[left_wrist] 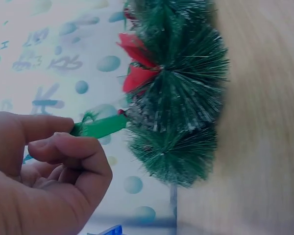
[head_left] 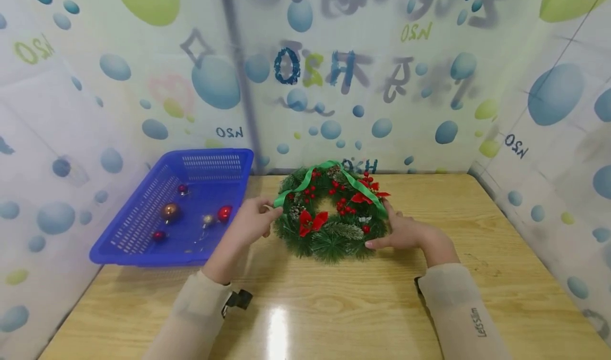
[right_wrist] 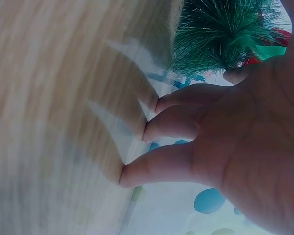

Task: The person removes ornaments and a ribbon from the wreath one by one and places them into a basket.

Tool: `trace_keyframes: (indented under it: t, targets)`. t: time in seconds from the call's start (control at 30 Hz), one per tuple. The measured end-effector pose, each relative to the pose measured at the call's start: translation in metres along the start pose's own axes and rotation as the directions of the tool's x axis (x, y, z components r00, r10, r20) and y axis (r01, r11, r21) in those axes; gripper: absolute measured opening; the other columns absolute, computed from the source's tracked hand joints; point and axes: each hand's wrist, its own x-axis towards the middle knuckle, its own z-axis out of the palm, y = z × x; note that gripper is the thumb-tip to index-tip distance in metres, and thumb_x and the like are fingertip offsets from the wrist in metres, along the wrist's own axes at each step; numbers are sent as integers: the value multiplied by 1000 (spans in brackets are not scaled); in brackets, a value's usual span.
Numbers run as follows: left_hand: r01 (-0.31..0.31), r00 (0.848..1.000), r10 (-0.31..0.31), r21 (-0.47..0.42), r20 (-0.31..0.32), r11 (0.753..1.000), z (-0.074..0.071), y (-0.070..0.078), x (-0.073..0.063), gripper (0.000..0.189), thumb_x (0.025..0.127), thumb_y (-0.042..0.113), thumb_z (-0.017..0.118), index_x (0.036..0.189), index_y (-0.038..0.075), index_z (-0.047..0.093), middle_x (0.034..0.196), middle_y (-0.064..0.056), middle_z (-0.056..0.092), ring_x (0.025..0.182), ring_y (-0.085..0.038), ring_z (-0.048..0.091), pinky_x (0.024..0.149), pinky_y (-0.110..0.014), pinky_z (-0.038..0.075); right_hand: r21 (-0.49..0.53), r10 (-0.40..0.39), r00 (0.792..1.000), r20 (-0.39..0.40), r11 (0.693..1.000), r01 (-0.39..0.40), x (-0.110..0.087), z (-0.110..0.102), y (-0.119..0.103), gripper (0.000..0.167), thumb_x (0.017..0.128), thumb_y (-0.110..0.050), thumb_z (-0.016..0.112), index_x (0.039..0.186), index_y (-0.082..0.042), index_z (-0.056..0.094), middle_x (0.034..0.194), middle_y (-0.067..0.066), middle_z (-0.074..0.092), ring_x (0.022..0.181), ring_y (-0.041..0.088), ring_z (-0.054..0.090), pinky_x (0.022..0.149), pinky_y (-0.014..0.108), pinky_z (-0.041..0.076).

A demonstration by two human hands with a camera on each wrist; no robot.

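Note:
A green wreath with red berries, red cloth flowers and pinecones lies on the table. A green ribbon arches across its far side. At the wreath's left edge, my left hand pinches one ribbon end between thumb and index finger; in the left wrist view this ribbon stretches from the fingertips to the wreath. My right hand is at the wreath's right side, thumb by its front edge and index finger beside the other ribbon end. In the right wrist view, several fingers extend with their tips on the table.
To the left stands a blue plastic basket with slotted sides. Inside are a copper bauble, a red bauble, a small gold bauble and small dark red ones. A patterned wall covering rises behind the wooden table.

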Motion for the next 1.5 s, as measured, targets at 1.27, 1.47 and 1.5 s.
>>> trace_keyframes:
  t: [1.27,1.47,1.5]
  targets:
    - [-21,991,6,-115,-133,993,-34,13,-14,27,107,23,65,120,0,66,80,3,63,59,-10,53,59,-28,49,22,33,998,46,999,-34,-6,-1,-6,148,82,-81,72,165,-7,-26,170,42,2,157,63,11,122,78,23]
    - [-36,991,19,-128,-135,991,-35,12,-14,27,107,22,65,119,-2,65,76,3,61,58,-10,52,57,-28,48,23,32,998,50,999,-34,-5,-2,-7,148,83,-81,72,165,-7,-27,170,42,4,157,62,11,122,77,23]
    - [-38,991,21,-129,-136,991,-36,12,-14,26,107,22,65,119,-1,65,76,4,61,57,-10,52,57,-28,48,24,32,998,50,999,-33,-5,-3,-7,149,83,-81,72,165,-7,-27,170,42,4,158,62,11,122,77,23]
